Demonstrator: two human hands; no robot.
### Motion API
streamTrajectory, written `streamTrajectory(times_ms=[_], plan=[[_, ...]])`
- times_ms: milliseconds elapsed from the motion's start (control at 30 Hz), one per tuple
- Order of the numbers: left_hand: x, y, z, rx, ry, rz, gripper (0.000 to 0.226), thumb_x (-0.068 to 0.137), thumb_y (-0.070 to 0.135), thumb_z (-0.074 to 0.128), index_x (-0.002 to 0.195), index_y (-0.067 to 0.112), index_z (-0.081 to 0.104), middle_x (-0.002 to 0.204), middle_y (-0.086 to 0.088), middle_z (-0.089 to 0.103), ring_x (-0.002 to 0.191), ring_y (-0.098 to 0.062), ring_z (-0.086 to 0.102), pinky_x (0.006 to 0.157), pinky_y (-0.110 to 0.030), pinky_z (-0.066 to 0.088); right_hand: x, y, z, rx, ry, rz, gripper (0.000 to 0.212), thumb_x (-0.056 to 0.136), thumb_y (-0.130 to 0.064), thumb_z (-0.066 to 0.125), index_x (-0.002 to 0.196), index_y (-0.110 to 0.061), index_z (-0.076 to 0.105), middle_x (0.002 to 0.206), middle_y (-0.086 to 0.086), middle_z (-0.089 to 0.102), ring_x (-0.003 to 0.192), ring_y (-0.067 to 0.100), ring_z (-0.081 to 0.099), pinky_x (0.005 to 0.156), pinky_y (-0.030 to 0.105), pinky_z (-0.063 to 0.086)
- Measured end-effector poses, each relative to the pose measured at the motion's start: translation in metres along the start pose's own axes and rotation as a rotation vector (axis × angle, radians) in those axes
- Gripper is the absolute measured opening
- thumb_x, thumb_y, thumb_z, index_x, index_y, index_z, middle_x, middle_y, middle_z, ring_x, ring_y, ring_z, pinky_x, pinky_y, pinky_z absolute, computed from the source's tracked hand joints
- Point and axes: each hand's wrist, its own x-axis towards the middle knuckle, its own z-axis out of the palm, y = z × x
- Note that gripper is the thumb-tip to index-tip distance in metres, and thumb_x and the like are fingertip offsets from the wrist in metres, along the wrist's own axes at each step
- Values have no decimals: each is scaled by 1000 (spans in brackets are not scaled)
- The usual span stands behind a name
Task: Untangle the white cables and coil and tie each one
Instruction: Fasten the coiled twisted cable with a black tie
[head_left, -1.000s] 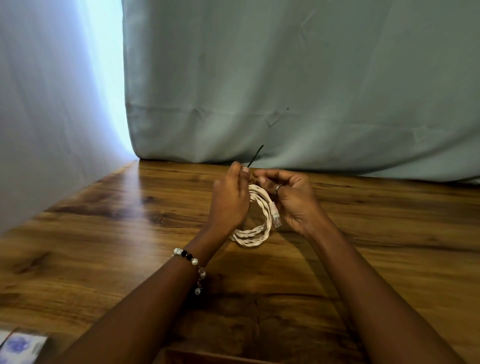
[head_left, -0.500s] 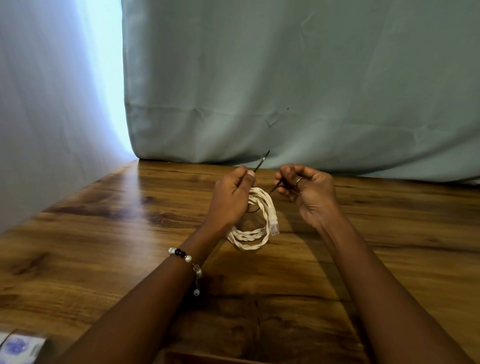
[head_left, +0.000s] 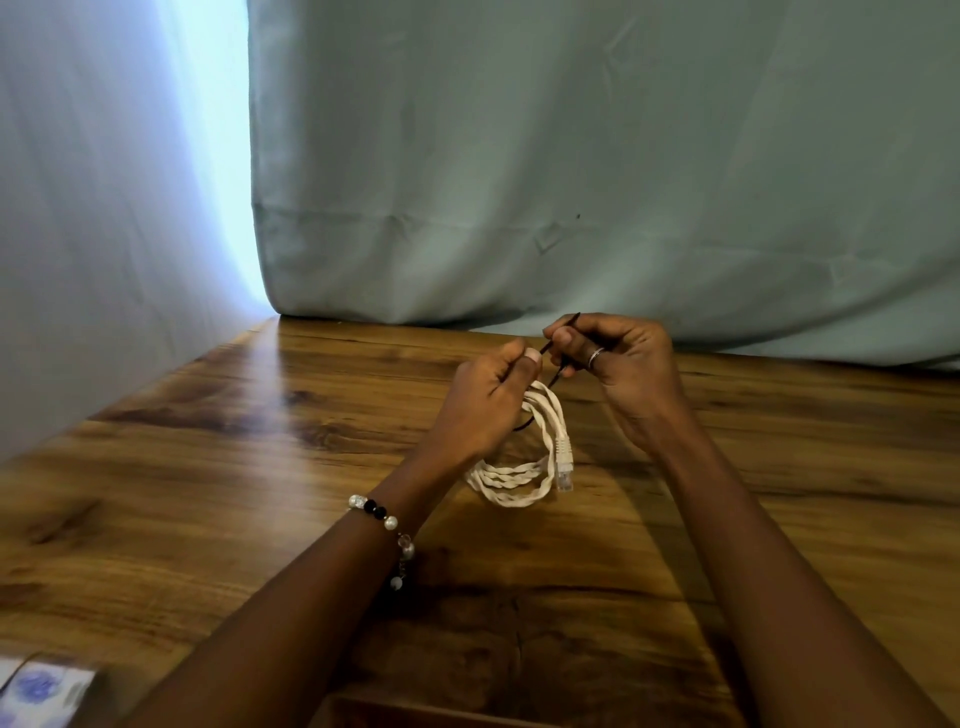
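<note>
A white twisted cable (head_left: 524, 475) hangs as a small coil above the wooden table (head_left: 208, 467), its clear plug (head_left: 564, 467) dangling on the right side. My left hand (head_left: 485, 405) grips the top of the coil and pinches one end of a thin black tie (head_left: 551, 345). My right hand (head_left: 621, 371), a ring on one finger, pinches the tie's other end just right of the left thumb. The tie loops around the coil's top strands, and part of it is hidden behind my fingers.
Pale green curtain (head_left: 571, 182) hangs along the table's far edge, and a lighter fabric wall (head_left: 78, 234) closes the left side. A blue-patterned pack (head_left: 36, 691) lies at the near left corner. A wooden box edge (head_left: 415, 714) shows at the bottom.
My right hand pulled away to the right with the tie end, then came back close to the left hand and higher. The coil stays hanging from my left hand.
</note>
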Motion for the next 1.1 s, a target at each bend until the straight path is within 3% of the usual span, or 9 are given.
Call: streamTrajectory(times_ms=[133, 267, 400, 533, 600, 700, 900, 1033, 1100], plan=[[-1, 0, 0, 21, -3, 30, 34, 103, 32, 37, 86, 13, 59, 73, -7, 63, 64, -14, 58, 59, -24, 43, 0, -1, -6, -112, -62, -21, 15, 81, 0, 68, 88, -13, 73, 75, -1, 71, 65, 13, 63, 57, 23, 51], [1, -3, -1, 64, -15, 67, 36, 101, 40, 35, 94, 12, 56, 78, -10, 64, 69, -19, 60, 61, -36, 46, 2, -1, -14, -347, -138, -70, 14, 79, -3, 72, 91, -10, 74, 75, -6, 69, 63, 7, 64, 60, 25, 52], [3, -4, -3, 46, -49, -1, 48, 94, 51, 30, 100, 17, 63, 94, -5, 69, 89, -15, 63, 80, -36, 49, 6, -6, -24, -672, -193, -244, 14, 79, -7, 73, 93, -8, 75, 77, -10, 65, 65, 1, 60, 64, 23, 49], [1, -3, -6, -39, -68, -61, 56, 95, 58, 22, 93, 24, 67, 84, -2, 67, 73, 1, 60, 69, -24, 45, 4, -13, -23, -461, -257, -195, 14, 80, -3, 71, 92, -11, 74, 80, -1, 68, 66, 8, 63, 63, 21, 50], [0, 0, -6, -46, -80, -78, 76, 89, 72, 20, 87, 11, 66, 66, -18, 54, 56, -9, 51, 56, -36, 40, 3, -13, -18, -424, -317, -161, 14, 80, -3, 70, 91, -10, 74, 81, 3, 69, 70, 14, 66, 65, 25, 54], [-1, 2, -6, -35, -96, -65, 106, 73, 89, 17, 86, -9, 57, 71, -30, 58, 60, -30, 51, 64, -51, 45, 3, -8, -13, -450, -367, -127, 19, 80, -5, 71, 96, -14, 74, 81, 1, 69, 73, 18, 67, 66, 27, 56], [-1, 2, -7, -54, -126, -87, 64, 101, 50, 14, 89, 15, 66, 57, 14, 59, 52, 5, 51, 53, -22, 35, 5, -5, -21, -444, -143, -175, 15, 80, -3, 70, 92, -12, 74, 80, -5, 68, 66, 4, 62, 64, 20, 50], [-1, 2, -1, -77, -112, -129, 74, 93, 61, 14, 87, 9, 66, 64, -2, 62, 57, -6, 58, 56, -17, 45, 2, -14, -14, -74, -86, -94, 16, 81, 4, 65, 89, -9, 72, 79, -2, 72, 69, 11, 65, 62, 23, 54], [-1, 1, 1, -68, -98, -140, 84, 88, 73, 17, 86, 5, 66, 70, -16, 66, 66, -25, 64, 64, -38, 53, 0, -18, -8, -22, -156, -81, 15, 79, 2, 65, 90, -7, 71, 77, -1, 72, 66, 11, 64, 60, 23, 54]])
